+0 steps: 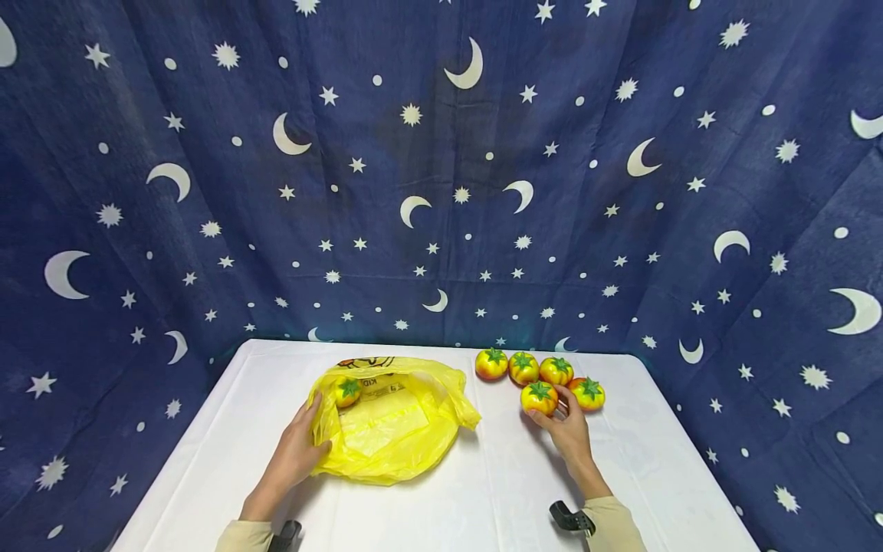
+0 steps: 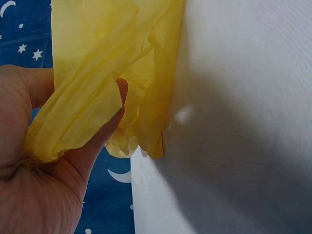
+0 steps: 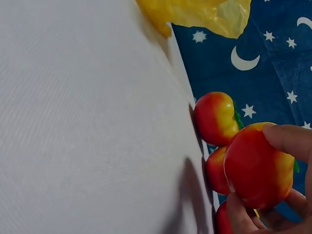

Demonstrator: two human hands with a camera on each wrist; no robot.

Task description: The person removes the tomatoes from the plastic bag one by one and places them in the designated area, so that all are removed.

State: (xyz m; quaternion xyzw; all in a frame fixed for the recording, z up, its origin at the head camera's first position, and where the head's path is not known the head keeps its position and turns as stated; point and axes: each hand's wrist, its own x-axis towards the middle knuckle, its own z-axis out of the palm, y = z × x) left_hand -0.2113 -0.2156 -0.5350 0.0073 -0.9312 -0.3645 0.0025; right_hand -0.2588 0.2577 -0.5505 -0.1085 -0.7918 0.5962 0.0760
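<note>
On the left of the head view, my left hand [image 1: 297, 452] holds the near-left rim of a yellow plastic bag [image 1: 393, 460]. In the left wrist view, folds of the bag [image 2: 87, 107] pass between thumb and fingers. The bag's mouth gapes open, and one yellow-and-red tomato [image 1: 348, 392], leafy green on top, lies inside at the left. My right hand [image 1: 571, 433] grips another tomato [image 1: 539, 398] by its sides. In the right wrist view this tomato [image 3: 256, 165] shows its red underside, apparently raised off the table.
Several more tomatoes [image 1: 491, 364] stand in a cluster behind and beside my right hand. A white cloth [image 1: 497, 498] covers the table. Behind its far edge hangs a dark blue curtain [image 1: 441, 153] with moons and stars.
</note>
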